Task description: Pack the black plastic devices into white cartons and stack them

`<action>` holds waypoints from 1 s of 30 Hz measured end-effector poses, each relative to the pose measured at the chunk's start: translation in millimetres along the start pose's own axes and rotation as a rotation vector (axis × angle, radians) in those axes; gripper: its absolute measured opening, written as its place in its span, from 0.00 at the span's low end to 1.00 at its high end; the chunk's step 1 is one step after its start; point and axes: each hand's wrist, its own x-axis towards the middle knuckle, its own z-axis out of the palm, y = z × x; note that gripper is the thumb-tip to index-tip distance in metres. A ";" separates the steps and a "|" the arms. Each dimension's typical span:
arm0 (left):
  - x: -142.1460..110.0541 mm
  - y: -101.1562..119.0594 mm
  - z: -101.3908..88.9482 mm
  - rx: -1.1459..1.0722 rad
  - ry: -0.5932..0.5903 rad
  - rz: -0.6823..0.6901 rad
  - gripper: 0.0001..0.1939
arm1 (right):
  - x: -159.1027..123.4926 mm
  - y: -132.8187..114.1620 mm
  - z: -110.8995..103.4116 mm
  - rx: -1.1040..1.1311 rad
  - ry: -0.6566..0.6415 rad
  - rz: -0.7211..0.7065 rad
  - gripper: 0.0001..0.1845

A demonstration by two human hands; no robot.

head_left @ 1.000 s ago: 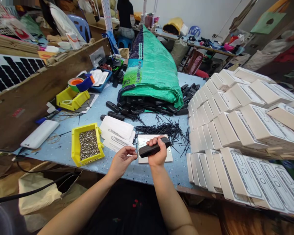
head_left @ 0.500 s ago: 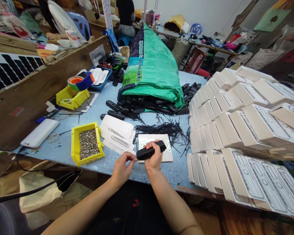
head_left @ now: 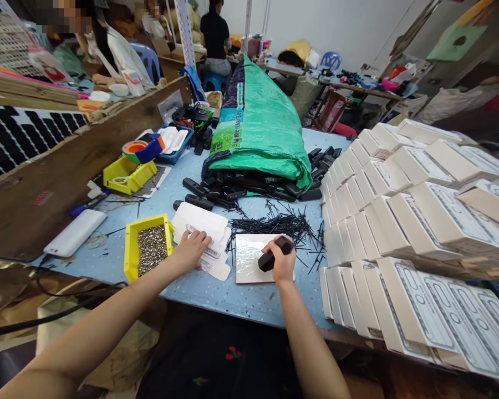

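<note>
My right hand [head_left: 283, 265] is wrapped round a black oblong plastic device [head_left: 270, 259], held tilted over a pale square board [head_left: 246, 257] with a shiny, film-like surface. My left hand [head_left: 191, 252] rests on a small stack of flat white printed cartons [head_left: 203, 219], its fingers spread over the top one; the thumb is mostly hidden. Just left of that hand stands a yellow bin [head_left: 130, 249] full of small metal pieces. Behind the board lies a heap of thin black sticks [head_left: 274, 224].
A green woven sack [head_left: 270, 122] spills more black devices [head_left: 237, 185] across the table. Stacked white boxes [head_left: 399, 221] line the right side. At left are a second yellow bin [head_left: 128, 176], tape rolls [head_left: 139, 148], a white power bank-like block [head_left: 75, 233] and a wooden partition [head_left: 45, 166]. Other people sit beyond.
My left hand has left the end of the black device and moved left onto the flat cartons. My right hand has shifted right with the device, turning it steeper.
</note>
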 end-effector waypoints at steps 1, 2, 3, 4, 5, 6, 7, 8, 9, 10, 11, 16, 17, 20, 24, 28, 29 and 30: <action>3.0 0.2 -8.3 -0.003 -0.022 0.027 0.26 | 3.1 2.7 -1.7 -0.083 0.074 0.040 0.17; 4.4 0.8 -18.3 -0.004 -0.050 0.060 0.20 | 4.5 3.5 -3.5 -0.190 0.134 0.038 0.23; 3.7 1.6 -29.7 -0.026 -0.079 0.096 0.13 | 3.7 1.9 -5.1 -0.300 0.173 -0.006 0.28; 0.9 3.2 -41.5 -0.083 -0.104 0.130 0.08 | 0.5 -2.4 -5.7 -0.382 0.189 -0.089 0.30; -3.7 5.8 -52.8 -0.183 -0.128 0.161 0.06 | -4.8 -9.6 -4.9 -0.421 0.180 -0.203 0.29; -9.7 9.9 -62.4 -0.331 -0.147 0.184 0.08 | -11.8 -19.2 -2.2 -0.426 0.137 -0.330 0.26; -16.2 15.5 -69.3 -0.511 -0.162 0.202 0.11 | -19.8 -30.6 2.5 -0.421 0.062 -0.456 0.23; -22.6 22.5 -72.7 -0.693 -0.167 0.209 0.13 | -27.9 -42.7 8.9 -0.422 -0.034 -0.568 0.22; -28.3 30.2 -72.3 -0.848 -0.155 0.202 0.14 | -35.2 -54.3 16.3 -0.437 -0.131 -0.657 0.22; -33.1 38.1 -68.2 -0.953 -0.130 0.187 0.14 | -41.3 -64.4 23.8 -0.468 -0.215 -0.719 0.23; -36.9 45.3 -61.0 -1.024 -0.104 0.169 0.13 | -45.7 -72.1 30.6 -0.505 -0.278 -0.755 0.23; -53.8 55.6 -16.8 -1.199 -0.170 0.124 0.39 | -55.1 -75.1 33.8 -0.521 -0.555 -0.653 0.06; -58.1 53.1 -13.1 -1.146 -0.163 0.070 0.47 | -56.9 -72.1 29.7 -0.506 -0.628 -0.587 0.07; -68.9 45.4 -16.5 -0.830 -0.069 -0.057 0.51 | -61.3 -62.8 21.1 -0.388 -0.713 -0.389 0.11; -68.6 51.1 -28.3 -0.675 -0.008 0.199 0.21 | -61.0 -50.5 28.8 0.077 -0.447 -0.101 0.17; -56.5 73.5 -16.2 -0.757 0.092 0.131 0.34 | -60.3 -46.9 37.6 0.184 -0.491 -0.044 0.24; -53.7 78.6 -11.5 -0.801 0.144 0.079 0.42 | -60.8 -48.1 37.8 0.159 -0.536 -0.101 0.24; -51.5 83.0 -7.5 -0.846 0.183 0.038 0.48 | -61.8 -49.9 37.7 0.143 -0.564 -0.141 0.23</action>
